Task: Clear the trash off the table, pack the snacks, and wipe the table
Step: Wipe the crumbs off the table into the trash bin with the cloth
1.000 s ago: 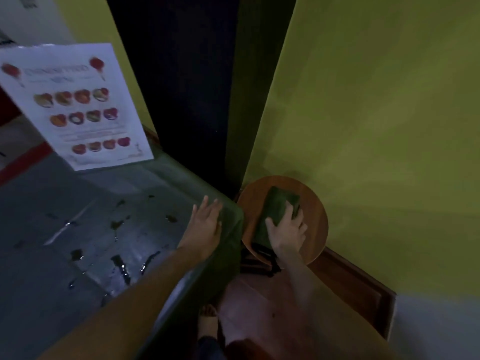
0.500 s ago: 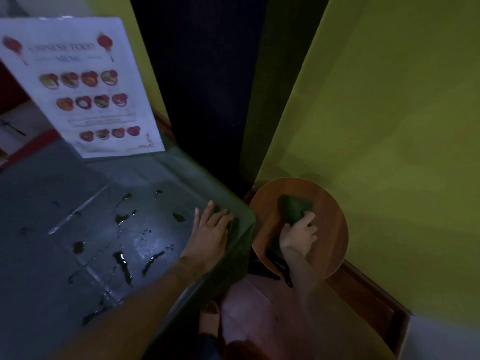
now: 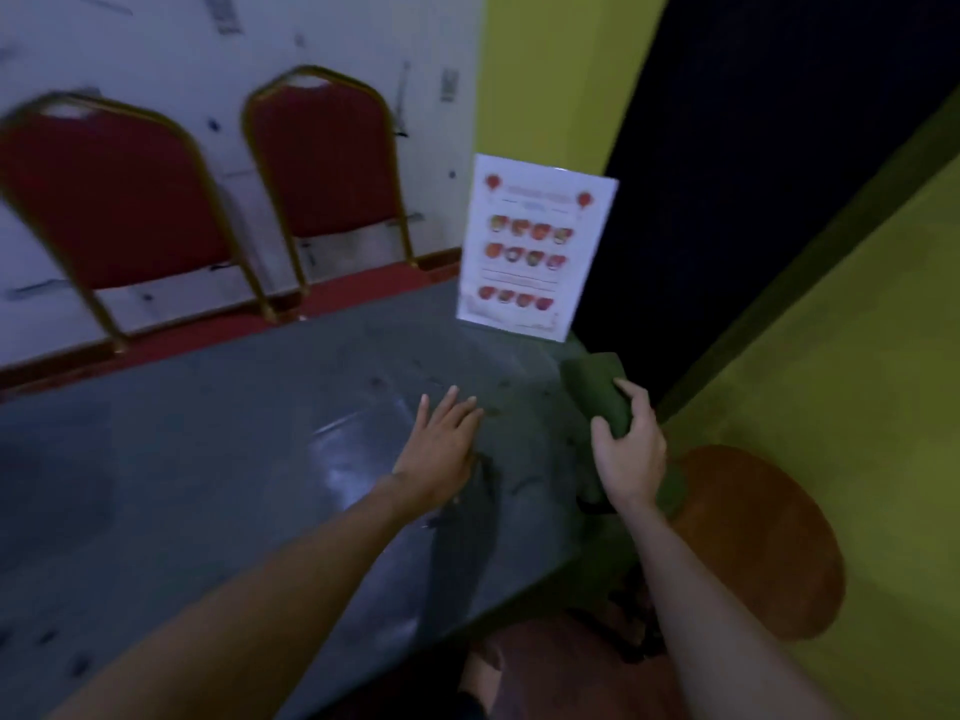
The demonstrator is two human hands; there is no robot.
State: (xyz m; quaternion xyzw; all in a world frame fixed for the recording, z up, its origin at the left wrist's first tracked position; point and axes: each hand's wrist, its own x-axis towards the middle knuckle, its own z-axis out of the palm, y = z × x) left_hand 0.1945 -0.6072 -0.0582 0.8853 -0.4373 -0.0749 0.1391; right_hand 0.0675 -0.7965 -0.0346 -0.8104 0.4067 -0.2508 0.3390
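Note:
A dark grey table (image 3: 208,433) with dark wet smears fills the lower left of the head view. My left hand (image 3: 441,449) lies flat on it, fingers spread, near the right corner. My right hand (image 3: 628,454) grips a folded dark green cloth (image 3: 592,392) held over the table's right corner. A white picture menu card (image 3: 535,246) stands upright at the table's far right edge.
A round brown wooden stool (image 3: 758,543) sits low at the right, against the yellow-green wall (image 3: 831,330). Two red chairs with gold frames (image 3: 322,163) stand behind the table along a white wall. A dark gap lies behind the menu card.
My right hand lifted the green cloth off the stool and brought it up to the table corner. The view swung left, so the chairs came into sight. My left hand stayed flat on the table.

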